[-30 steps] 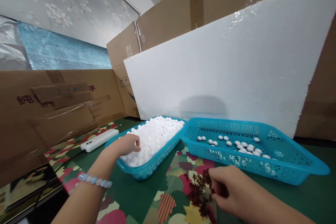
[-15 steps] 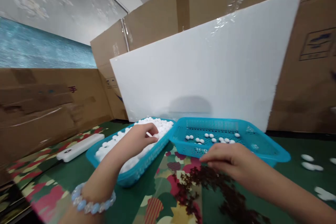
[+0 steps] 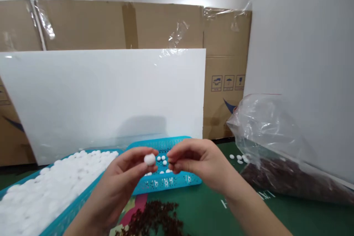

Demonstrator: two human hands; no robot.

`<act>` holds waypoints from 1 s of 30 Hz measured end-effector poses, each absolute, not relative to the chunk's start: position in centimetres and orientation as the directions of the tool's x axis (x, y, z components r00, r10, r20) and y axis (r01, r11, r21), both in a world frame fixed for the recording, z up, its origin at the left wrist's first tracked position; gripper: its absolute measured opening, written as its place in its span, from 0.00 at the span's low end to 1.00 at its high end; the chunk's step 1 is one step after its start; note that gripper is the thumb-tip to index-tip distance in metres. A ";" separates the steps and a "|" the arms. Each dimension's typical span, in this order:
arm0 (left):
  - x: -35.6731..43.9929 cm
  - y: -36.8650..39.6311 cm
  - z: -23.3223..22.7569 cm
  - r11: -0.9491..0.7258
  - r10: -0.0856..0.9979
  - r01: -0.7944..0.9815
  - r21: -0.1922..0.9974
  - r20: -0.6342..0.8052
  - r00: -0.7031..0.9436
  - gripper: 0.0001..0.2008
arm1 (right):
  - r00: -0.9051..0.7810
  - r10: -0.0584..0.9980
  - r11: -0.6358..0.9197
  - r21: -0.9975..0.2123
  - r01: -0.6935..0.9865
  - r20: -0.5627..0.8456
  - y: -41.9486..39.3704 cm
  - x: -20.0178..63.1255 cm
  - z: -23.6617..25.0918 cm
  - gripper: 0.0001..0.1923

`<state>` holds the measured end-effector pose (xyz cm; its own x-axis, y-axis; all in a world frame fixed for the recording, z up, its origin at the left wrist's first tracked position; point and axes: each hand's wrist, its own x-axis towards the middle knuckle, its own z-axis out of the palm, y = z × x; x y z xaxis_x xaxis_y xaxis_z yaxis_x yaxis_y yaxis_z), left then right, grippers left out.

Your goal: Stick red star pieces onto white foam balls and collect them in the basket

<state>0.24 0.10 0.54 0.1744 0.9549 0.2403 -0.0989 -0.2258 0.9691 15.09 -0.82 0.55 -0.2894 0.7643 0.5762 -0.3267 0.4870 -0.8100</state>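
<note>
My left hand [image 3: 118,180] is closed in a pinch round a small white ball [image 3: 149,159], held up at chest height. Opposite it, my right hand [image 3: 199,160] pinches a small dark brown piece [image 3: 171,163], mostly hidden by the fingertips. The two hands face each other with a narrow gap between them. Behind them lies a blue perforated basket [image 3: 190,179] with several small white balls [image 3: 163,158] in it. To the left, another blue basket [image 3: 95,186] is heaped with white balls [image 3: 69,175]. A loose pile of dark brown pieces [image 3: 157,217] lies below my hands.
A clear plastic bag [image 3: 265,125] of dark brown material [image 3: 290,179] lies at the right. Beside it are several white balls [image 3: 231,156]. A white panel [image 3: 110,92] and cardboard boxes [image 3: 166,22] stand at the back; another white panel [image 3: 304,62] stands right.
My left hand has left the heaped basket with a white ball. My right hand has come up from near the brown pile towards it. The view has turned right, bringing the plastic bag in.
</note>
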 end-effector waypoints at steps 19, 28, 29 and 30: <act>0.5 -0.8 0.4 -0.233 0.909 -0.231 0.945 0.296 0.293 0.04 | -0.385 0.671 0.409 -0.749 -0.521 0.634 -0.9 13.3 -0.7 0.06; 0.4 -1.1 0.3 -0.275 0.895 -0.246 0.929 0.341 0.287 0.07 | -0.355 0.738 0.401 -0.796 -0.454 0.574 -1.5 13.2 -0.4 0.08; 0.3 -1.0 0.3 -0.284 0.886 -0.248 0.926 0.352 0.302 0.07 | -0.359 0.739 0.401 -0.800 -0.446 0.570 -1.5 13.2 -0.4 0.08; 0.3 -0.9 0.3 -0.293 0.877 -0.246 0.924 0.362 0.316 0.07 | -0.365 0.739 0.401 -0.805 -0.437 0.567 -1.5 13.2 -0.4 0.08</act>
